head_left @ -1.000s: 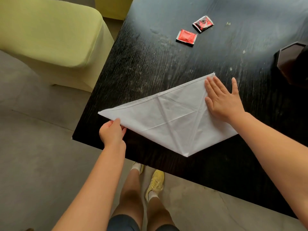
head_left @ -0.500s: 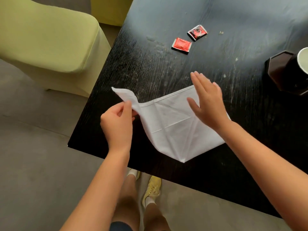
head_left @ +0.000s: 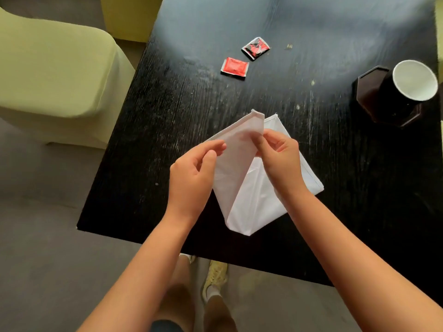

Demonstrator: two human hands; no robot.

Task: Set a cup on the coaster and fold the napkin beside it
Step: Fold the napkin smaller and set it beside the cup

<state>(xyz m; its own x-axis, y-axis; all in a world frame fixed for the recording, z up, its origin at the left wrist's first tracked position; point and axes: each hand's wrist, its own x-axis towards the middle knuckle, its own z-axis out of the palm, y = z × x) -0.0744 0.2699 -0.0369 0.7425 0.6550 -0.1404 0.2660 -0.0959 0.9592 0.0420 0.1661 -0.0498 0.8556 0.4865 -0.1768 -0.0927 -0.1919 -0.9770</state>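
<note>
Both grips, left hand (head_left: 191, 173) and right hand (head_left: 278, 152), pinch the limp white cloth napkin's (head_left: 251, 200) lifted triangular flap.

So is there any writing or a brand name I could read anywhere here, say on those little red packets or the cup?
None can be read.
Flat red foil packet: no print legible, too blurred.
Red-and-black crumpled foil packet: pattern shows, any lettering too small to read.
Dark paper cup with white inside: no label visible.
White cloth napkin: plain.
</note>
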